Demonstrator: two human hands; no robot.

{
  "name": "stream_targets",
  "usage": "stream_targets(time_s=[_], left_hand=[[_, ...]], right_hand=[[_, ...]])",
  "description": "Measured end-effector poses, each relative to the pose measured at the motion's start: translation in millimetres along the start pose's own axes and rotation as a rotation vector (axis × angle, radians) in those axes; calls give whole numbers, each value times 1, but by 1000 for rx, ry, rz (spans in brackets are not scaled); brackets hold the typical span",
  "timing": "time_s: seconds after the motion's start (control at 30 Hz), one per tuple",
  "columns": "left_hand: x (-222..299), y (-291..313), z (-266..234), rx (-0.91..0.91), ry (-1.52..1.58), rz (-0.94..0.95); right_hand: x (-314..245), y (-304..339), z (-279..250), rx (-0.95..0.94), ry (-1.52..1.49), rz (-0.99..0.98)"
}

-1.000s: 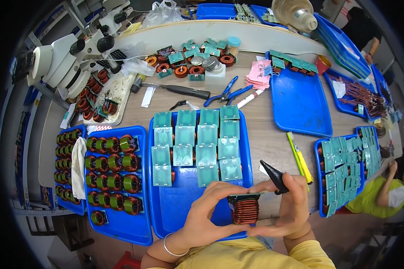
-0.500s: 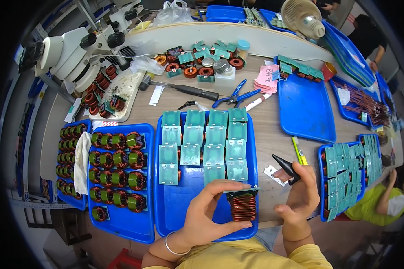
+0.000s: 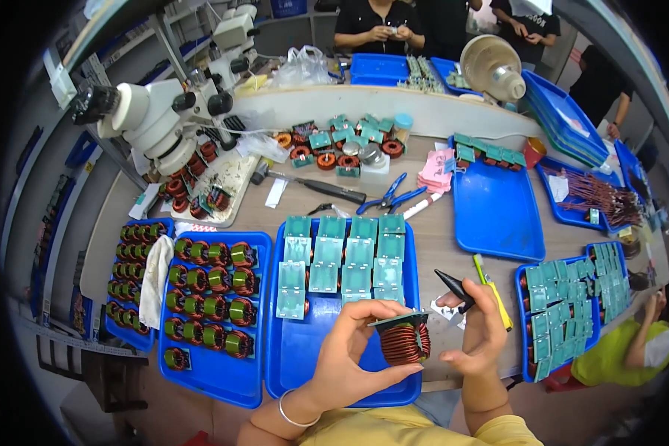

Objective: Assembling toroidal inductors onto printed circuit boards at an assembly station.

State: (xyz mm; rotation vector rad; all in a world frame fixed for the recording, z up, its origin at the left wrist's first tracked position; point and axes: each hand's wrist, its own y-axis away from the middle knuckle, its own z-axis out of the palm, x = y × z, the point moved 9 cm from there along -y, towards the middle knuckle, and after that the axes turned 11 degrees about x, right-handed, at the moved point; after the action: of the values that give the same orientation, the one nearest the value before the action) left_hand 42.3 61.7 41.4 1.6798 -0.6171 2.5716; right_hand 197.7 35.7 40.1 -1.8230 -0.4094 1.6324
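My left hand (image 3: 342, 364) grips a copper-wound coil (image 3: 403, 345) between thumb and fingers. A small green circuit board (image 3: 394, 320) sits on top of the coil, tilted. The coil is above the near end of a blue tray (image 3: 305, 364), which bears rows of similar parts with green boards (image 3: 325, 275) facing up. To the right, my right hand (image 3: 482, 334) holds a black pointed tool (image 3: 455, 286), its tip up and to the left, apart from the coil. The tool's kind is not clear.
Left stand blue trays (image 3: 208, 379) of coils and a white cloth (image 3: 156, 271). Beyond lie a hammer (image 3: 334, 191), blue-handled pliers (image 3: 394, 197) and a microscope (image 3: 156, 126). At right are a yellow-handled brush (image 3: 494, 293), a blue tray (image 3: 498, 215) and trays of boards (image 3: 561, 305).
The view has tipped upward, showing people beyond the bench. The coil has turned in my left hand, so its ring end shows more. My right hand still holds the black tool.
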Motion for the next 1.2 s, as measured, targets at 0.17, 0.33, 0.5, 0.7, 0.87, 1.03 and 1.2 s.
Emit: stream_targets(time_s=[0.17,0.33,0.5,0.7,0.87,1.03,1.2], left_hand=[[8,-2,15,-1,-108,-81],[10,-5,32,-44,-53,-53],[7,-5,39,-74,-46,-77],[11,-6,37,-82,-109,21],[17,-5,32,-62,-228,84],[21,-3,28,-59,-315,113],[18,-2,23,-54,-319,99]], right_hand=[[-16,-1,-9,16,-52,-49],[-28,-1,-14,-2,5,-59],[-34,-3,-22,28,29,-40],[-27,2,-17,12,-17,60],[-10,4,-9,14,-191,241],[-6,4,5,-35,-388,334],[-4,3,5,-20,-342,357]])
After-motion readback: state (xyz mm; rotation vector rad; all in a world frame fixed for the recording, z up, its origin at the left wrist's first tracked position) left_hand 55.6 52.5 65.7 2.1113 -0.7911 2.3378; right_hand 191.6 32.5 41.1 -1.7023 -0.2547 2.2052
